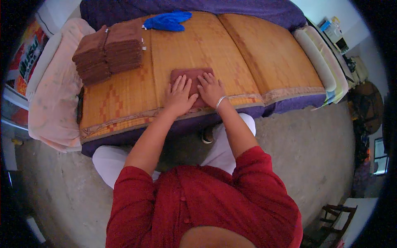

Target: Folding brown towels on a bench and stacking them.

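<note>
A folded brown cloth [194, 83], apparently a towel, lies near the front edge of a woven mat [198, 46] on the sofa. My left hand [180, 96] rests flat on the left part of the cloth, its thumb pointing inward. On the right part lies my right hand [212, 90], palm down, with a silver bangle at the wrist. Neither hand grips the cloth; its far edge shows beyond my fingertips. To the left stand two adjoining stacks of folded brown cloths, a nearer-left stack [93, 57] and a taller right stack [124, 46], with small white tags showing.
A blue cloth item [169, 21] lies at the mat's back, beside the stacks. Pink fabric [55, 93] covers the left armrest; pale covers [319, 59] drape the right one. A purple cover [198, 5] hangs over the backrest. A wooden chair [338, 217] stands behind at right.
</note>
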Action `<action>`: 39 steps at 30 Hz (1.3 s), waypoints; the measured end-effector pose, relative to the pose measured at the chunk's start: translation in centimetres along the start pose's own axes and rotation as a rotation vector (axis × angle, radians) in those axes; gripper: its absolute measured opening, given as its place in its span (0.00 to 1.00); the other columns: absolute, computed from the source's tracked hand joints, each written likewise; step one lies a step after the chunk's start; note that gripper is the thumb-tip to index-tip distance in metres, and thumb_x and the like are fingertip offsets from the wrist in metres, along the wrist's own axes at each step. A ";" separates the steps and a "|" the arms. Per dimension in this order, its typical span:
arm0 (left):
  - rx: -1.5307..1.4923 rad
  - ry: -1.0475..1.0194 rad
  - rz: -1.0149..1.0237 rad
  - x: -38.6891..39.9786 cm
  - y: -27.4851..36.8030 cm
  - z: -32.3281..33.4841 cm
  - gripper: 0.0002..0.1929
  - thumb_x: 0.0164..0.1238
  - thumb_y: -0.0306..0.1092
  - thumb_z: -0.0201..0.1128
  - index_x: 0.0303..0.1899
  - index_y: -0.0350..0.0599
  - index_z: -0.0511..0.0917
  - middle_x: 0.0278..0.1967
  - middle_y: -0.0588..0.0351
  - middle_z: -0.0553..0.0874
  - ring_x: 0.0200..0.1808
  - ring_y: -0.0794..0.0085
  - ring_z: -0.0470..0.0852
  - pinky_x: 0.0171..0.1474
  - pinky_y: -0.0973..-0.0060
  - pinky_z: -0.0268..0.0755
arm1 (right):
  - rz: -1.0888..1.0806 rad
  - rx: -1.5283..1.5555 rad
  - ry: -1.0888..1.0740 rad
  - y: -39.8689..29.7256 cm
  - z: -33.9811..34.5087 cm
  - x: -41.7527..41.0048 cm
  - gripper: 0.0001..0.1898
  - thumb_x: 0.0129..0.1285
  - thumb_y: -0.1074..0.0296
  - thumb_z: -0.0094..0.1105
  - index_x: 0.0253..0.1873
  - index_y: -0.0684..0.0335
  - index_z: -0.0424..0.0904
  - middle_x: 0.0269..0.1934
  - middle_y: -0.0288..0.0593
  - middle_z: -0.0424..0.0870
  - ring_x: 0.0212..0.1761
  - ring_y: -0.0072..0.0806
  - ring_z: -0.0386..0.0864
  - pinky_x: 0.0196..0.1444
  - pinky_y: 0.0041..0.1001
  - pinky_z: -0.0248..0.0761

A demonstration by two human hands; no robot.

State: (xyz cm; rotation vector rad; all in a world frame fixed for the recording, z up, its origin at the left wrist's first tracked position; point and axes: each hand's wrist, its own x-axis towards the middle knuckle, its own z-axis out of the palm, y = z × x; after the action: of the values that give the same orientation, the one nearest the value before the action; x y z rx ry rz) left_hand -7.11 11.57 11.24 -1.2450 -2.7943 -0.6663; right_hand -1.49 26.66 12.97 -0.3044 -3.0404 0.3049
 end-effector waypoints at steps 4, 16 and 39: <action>-0.043 0.018 0.021 0.0 -0.1 0.3 0.33 0.62 0.51 0.51 0.64 0.41 0.57 0.67 0.47 0.52 0.70 0.57 0.45 0.67 0.51 0.38 | 0.043 -0.016 0.023 -0.4 0.4 0.8 0.29 0.63 0.43 0.38 0.66 0.50 0.57 0.68 0.42 0.53 0.70 0.40 0.47 0.65 0.52 0.42; -0.009 0.032 -0.020 -0.2 0.3 0.0 0.34 0.62 0.54 0.47 0.65 0.44 0.56 0.68 0.52 0.51 0.70 0.65 0.44 0.68 0.55 0.37 | 0.103 0.039 -0.020 0.9 0.2 3.5 0.35 0.60 0.35 0.35 0.68 0.47 0.50 0.70 0.41 0.46 0.71 0.44 0.42 0.66 0.54 0.39; -0.217 -0.049 -0.074 2.7 -0.1 -1.6 0.34 0.63 0.56 0.48 0.63 0.41 0.59 0.66 0.44 0.54 0.69 0.55 0.45 0.68 0.61 0.37 | -0.128 -0.005 0.195 0.5 1.8 0.4 0.25 0.63 0.55 0.44 0.64 0.53 0.62 0.66 0.41 0.58 0.69 0.38 0.51 0.66 0.42 0.48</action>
State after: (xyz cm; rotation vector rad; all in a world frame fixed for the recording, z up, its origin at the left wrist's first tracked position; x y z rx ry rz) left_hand -9.29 12.87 13.12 -1.2069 -2.8840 -0.9798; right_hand -1.96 26.84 11.14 -0.1301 -2.8526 0.2439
